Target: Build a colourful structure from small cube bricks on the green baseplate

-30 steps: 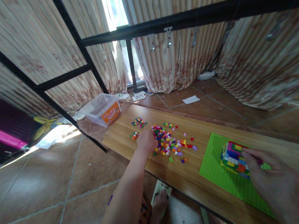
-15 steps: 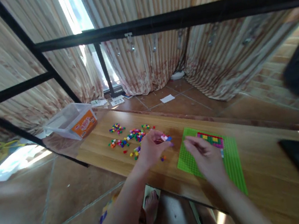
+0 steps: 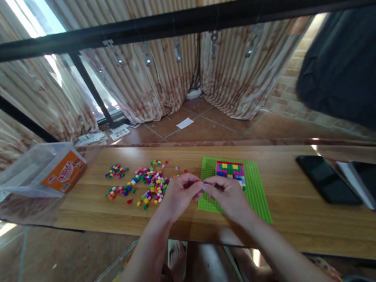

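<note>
My left hand (image 3: 178, 194) and my right hand (image 3: 228, 194) meet fingertip to fingertip over the left edge of a green baseplate (image 3: 257, 193). Both are pinched around something small between them, too tiny to name. A multicoloured brick build (image 3: 230, 169) stands on the baseplate just beyond my right hand. A scatter of small coloured bricks (image 3: 149, 186) lies on the wooden table (image 3: 292, 205) left of my left hand.
A clear plastic tub with an orange label (image 3: 39, 170) sits at the table's far left. Two dark phones (image 3: 326, 179) lie at the right. A black metal frame bar (image 3: 168, 23) crosses overhead. Curtains hang behind, and a dark garment (image 3: 353, 74) at right.
The view swung right. My left hand left the brick pile and came to the baseplate's edge. My right hand let go of the build and joined it, fingertips together.
</note>
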Action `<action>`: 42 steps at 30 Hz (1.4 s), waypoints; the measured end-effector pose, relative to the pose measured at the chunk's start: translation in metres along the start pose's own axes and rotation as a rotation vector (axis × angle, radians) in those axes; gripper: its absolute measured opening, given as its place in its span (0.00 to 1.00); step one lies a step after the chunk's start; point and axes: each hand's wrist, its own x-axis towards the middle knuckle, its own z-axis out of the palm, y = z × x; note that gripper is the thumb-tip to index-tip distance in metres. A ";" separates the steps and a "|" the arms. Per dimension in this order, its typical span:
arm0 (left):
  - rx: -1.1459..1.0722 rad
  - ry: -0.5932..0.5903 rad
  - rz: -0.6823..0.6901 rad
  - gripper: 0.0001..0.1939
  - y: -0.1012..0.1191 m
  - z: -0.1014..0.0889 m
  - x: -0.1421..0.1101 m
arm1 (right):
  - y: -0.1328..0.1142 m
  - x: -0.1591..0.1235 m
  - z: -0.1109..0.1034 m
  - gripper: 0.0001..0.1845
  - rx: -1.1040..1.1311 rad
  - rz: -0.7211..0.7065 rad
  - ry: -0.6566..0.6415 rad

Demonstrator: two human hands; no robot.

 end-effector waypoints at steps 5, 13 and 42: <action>-0.078 -0.055 -0.099 0.15 -0.001 0.001 0.001 | -0.006 -0.006 -0.005 0.11 0.023 0.008 -0.031; 0.217 0.111 0.019 0.09 -0.008 -0.007 0.012 | -0.008 0.000 -0.038 0.12 0.051 0.029 0.132; 0.901 0.022 0.291 0.29 -0.022 0.044 0.021 | 0.036 0.013 -0.069 0.09 -0.585 -0.212 0.440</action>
